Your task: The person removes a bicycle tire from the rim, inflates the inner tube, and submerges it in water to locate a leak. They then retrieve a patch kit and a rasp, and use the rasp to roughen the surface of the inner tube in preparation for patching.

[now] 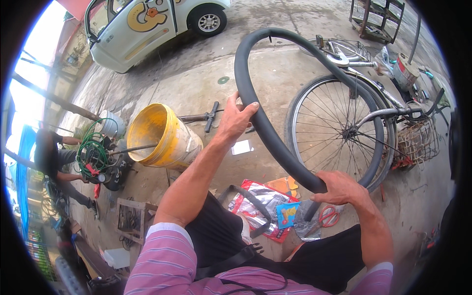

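Note:
A partly inflated black inner tube point(275, 147) rises in a large loop, threaded round the frame of a bicycle lying on the ground, with part of it over the wheel point(319, 113). My left hand point(237, 119) grips the left side of the loop, fingers and thumb wrapped round it. My right hand point(339, 187) is closed on the lower part of the tube, beside the wheel's rim. Below my hands lie red-and-silver packaging point(258, 191), a blue packet point(286, 216), a clear plastic bag point(307, 231) and red-handled scissors point(328, 214).
A stained yellow bucket point(182, 147) stands at left, near a compressor with green hose point(88, 140) and another person point(46, 152) in dark clothes. A tool like a floor pump point(211, 118) lies behind. A white vehicle point(142, 39), metal rack point(373, 19) and wire basket point(418, 145) are farther out.

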A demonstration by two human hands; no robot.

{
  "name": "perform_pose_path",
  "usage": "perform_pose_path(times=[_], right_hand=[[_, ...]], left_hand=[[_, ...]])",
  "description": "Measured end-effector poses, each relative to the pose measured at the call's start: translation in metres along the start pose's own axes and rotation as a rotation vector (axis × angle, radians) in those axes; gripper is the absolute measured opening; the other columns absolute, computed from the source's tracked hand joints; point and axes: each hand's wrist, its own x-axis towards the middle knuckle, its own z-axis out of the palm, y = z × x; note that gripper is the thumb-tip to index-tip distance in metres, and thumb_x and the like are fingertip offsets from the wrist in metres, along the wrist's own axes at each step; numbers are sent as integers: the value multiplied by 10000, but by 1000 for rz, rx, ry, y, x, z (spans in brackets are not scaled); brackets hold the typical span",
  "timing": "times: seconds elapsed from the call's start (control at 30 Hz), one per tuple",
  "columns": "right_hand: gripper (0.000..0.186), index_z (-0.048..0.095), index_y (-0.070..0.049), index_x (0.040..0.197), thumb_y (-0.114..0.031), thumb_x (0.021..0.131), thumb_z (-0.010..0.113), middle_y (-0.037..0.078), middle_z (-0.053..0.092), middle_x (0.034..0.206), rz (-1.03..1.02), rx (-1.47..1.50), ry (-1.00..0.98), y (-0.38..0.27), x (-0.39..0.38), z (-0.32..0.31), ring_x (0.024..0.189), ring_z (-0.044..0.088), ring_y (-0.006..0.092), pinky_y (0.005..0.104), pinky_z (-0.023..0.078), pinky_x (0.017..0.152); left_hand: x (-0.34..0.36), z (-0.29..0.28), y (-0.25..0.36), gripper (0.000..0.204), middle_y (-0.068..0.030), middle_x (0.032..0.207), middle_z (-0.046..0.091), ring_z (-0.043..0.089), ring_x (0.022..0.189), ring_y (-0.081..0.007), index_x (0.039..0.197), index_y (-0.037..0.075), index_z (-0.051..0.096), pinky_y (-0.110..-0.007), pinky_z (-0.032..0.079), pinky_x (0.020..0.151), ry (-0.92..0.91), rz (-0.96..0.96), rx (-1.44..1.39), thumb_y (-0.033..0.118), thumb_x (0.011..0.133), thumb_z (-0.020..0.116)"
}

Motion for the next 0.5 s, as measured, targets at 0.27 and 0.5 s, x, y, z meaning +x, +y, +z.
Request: perform_pose_path(times=[0.27,0.5], right_hand=[[588,699,-18,1224,-428,828,844,229,756,1101,-21,-25,16,1,2,3,1074,720,429,501,553,927],[618,697,-19,1228,-451,817,861,233,751,1101,-13,-27,1,3,3,5,1071,715,441,502,553,923]], left_hand=[[-1,-1,4,817,-206,1212,754,744,1036,-246,1630,-48,331,-396,600,866,-25,-42,51,289,1007,738],[1,-1,2,811,-197,1169,760,739,985,-245,1620,-52,336,-397,596,860,-45,-59,90,296,1005,736]])
